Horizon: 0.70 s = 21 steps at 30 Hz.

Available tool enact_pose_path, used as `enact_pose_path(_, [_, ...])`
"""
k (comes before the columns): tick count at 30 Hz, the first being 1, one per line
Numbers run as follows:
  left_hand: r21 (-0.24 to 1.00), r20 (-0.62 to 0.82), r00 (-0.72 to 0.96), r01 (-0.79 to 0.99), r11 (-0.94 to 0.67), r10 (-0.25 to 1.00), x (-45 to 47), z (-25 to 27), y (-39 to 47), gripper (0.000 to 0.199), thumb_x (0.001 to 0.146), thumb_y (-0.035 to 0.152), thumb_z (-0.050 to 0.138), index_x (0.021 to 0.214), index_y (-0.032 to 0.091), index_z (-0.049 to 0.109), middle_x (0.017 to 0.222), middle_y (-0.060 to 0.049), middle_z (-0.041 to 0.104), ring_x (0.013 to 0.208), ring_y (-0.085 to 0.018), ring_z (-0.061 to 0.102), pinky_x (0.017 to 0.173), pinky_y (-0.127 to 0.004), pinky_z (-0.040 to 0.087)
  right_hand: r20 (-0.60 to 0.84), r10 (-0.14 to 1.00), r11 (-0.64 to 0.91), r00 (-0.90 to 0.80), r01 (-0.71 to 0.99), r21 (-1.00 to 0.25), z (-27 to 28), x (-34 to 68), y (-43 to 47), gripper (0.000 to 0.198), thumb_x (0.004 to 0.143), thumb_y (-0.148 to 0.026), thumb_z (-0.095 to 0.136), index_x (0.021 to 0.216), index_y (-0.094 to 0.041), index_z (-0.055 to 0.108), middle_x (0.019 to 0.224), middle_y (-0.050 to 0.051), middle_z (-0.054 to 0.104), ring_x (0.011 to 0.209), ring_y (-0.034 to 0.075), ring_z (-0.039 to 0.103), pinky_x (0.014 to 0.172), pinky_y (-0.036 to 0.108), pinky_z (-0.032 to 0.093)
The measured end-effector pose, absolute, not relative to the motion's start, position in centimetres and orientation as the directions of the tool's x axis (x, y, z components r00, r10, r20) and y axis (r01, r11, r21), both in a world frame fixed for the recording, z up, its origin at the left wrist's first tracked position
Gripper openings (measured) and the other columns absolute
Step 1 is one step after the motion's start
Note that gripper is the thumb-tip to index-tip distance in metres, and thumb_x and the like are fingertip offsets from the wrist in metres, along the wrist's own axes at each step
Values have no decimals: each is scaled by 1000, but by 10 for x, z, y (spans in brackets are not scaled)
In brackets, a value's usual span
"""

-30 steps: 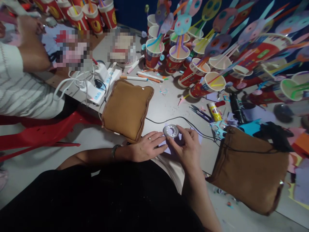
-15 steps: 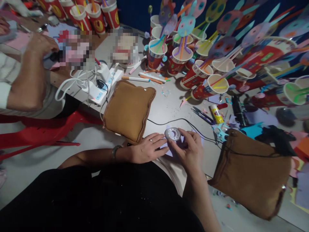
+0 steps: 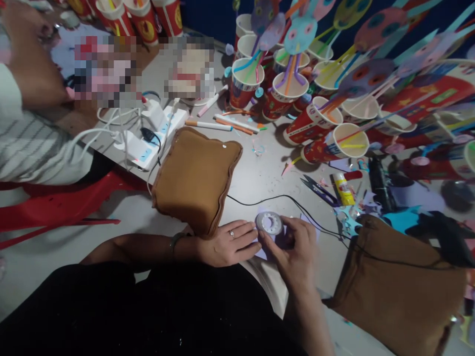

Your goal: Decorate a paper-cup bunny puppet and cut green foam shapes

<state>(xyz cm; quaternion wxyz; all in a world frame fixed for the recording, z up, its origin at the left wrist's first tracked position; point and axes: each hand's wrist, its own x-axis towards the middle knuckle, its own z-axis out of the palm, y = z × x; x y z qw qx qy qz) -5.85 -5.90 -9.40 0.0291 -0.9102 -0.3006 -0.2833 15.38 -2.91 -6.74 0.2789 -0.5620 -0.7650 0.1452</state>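
Between the thumb and fingers of my right hand (image 3: 297, 244) is a roll of tape (image 3: 262, 225) with a white core, held just above the table's front edge. My left hand (image 3: 232, 242), with a ring on one finger, lies flat with its fingers stretched toward the roll. Its fingertips come close to the tape; whether they touch it I cannot tell. Purple paper (image 3: 261, 252) shows partly under the roll and my hands. A brown cushion (image 3: 196, 178) lies right behind my left hand.
Paper cups (image 3: 284, 94) with straws and paper animal faces crowd the back right. Scissors (image 3: 319, 190), a glue stick (image 3: 343, 188) and a second brown cushion (image 3: 404, 291) lie to the right. A power strip (image 3: 148, 148) stands left, near another person's arm (image 3: 33, 64). A black cable (image 3: 260, 200) crosses the table.
The view has shifted slightly, so things on the table sit lower and the right side further right. The other person's arm has moved up. My hands keep nearly the same pose around the tape.
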Motion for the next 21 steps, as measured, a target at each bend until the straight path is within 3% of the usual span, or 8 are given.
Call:
enact_pose_path(5, [100, 597, 642, 535, -839, 481, -60, -90, -49, 24, 90, 25, 63, 109, 12, 69, 112, -10, 74, 112, -25, 69, 102, -40, 57, 263, 936, 342, -232, 775, -531, -69, 156, -31, 46, 82, -41, 75, 120, -20, 61, 108, 11, 60, 94, 23, 61, 69, 36, 57])
enact_pose_path(11, [159, 622, 605, 523, -837, 496, -55, -95, -44, 18, 90, 25, 65, 102, 14, 70, 105, -8, 76, 107, -21, 70, 99, -37, 60, 253, 941, 329, -224, 772, -544, -70, 159, -35, 49, 82, -35, 76, 127, -23, 60, 109, 11, 58, 95, 23, 61, 71, 36, 59])
enact_pose_path(17, [299, 748, 335, 601, -742, 573, -36, -116, -55, 8, 84, 17, 69, 92, 19, 68, 99, -1, 77, 107, -18, 71, 94, -30, 63, 242, 941, 335, -238, 763, -552, -65, 158, -35, 50, 84, -31, 75, 131, -23, 58, 103, 10, 59, 89, 22, 61, 67, 35, 59])
enact_pose_path(21, [298, 752, 334, 596, -746, 568, -31, -127, -59, 7, 86, 16, 66, 91, 22, 65, 103, -1, 77, 110, -19, 70, 88, -31, 66, 244, 936, 350, -255, 756, -553, -61, 157, -34, 53, 84, -27, 74, 134, -24, 56, 99, 9, 61, 85, 21, 62, 66, 34, 58])
